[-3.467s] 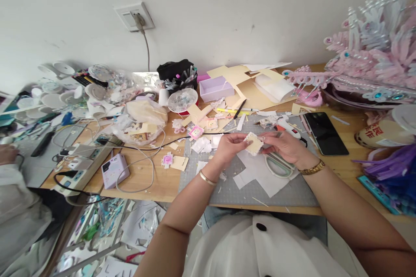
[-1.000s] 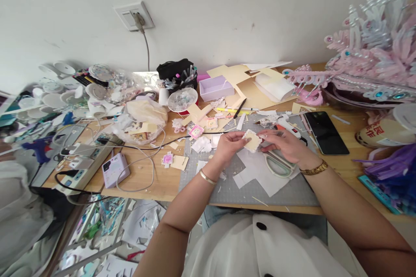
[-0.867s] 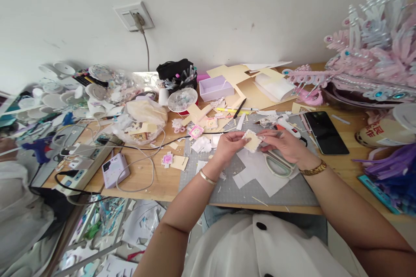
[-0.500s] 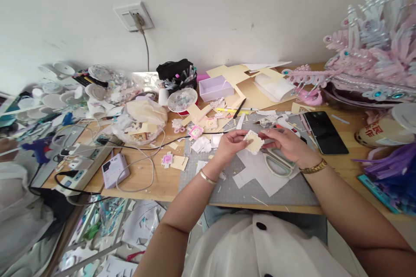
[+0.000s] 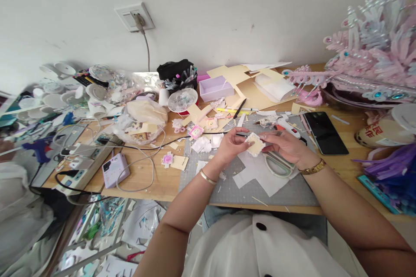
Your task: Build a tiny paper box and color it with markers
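Note:
Both hands meet over the grey cutting mat (image 5: 286,188) and pinch one small cream square piece with a ragged white edge (image 5: 254,144). My left hand (image 5: 230,146) grips its left side with fingers curled. My right hand (image 5: 285,146) pinches its right side. White paper pieces (image 5: 260,175) and pale green scissors (image 5: 278,167) lie on the mat just under the hands. A white glue gun (image 5: 287,126) lies just beyond my right hand.
A black phone (image 5: 325,132) lies right of the mat. A pink and silver ornament (image 5: 373,52) fills the far right. Cream card sheets (image 5: 247,84), a lilac box (image 5: 216,88), a purple device (image 5: 113,169), cables and pots crowd the left. Another person's sleeve (image 5: 16,207) shows at far left.
The hands have stayed over the mat, turning and shifting the cream piece slightly between the fingers. The person at far left has moved a little.

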Demonstrator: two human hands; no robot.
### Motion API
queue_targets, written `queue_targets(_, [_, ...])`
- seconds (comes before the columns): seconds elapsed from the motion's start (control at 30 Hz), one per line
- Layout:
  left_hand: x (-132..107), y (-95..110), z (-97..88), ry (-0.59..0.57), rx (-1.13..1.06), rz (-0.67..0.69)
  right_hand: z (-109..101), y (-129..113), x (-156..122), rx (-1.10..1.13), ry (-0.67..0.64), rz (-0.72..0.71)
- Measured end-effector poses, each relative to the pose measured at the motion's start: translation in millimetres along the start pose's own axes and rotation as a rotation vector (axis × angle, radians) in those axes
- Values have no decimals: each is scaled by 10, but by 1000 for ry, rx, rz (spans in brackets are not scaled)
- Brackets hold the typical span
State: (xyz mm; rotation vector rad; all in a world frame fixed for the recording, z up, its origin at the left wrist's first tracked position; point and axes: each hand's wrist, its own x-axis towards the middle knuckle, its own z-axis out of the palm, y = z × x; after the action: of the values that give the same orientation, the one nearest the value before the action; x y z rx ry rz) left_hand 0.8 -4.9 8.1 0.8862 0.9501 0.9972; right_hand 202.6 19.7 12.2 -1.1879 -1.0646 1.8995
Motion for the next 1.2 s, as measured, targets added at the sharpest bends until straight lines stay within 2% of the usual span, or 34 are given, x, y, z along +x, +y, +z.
queue_targets(0.4, [3, -18, 2, 23, 11, 4, 19, -4, -3, 2, 16, 5])
queue_targets(0.6, [-4, -20, 22, 48, 4, 5, 46, 2, 4, -31, 74, -45])
queue_targets(1.03, [16, -62, 11, 79, 27, 18, 50, 16, 6, -71, 80, -73])
queue_targets(1.2, [17, -86, 14, 86, 55, 36, 106, 25, 5, -116, 137, -81])
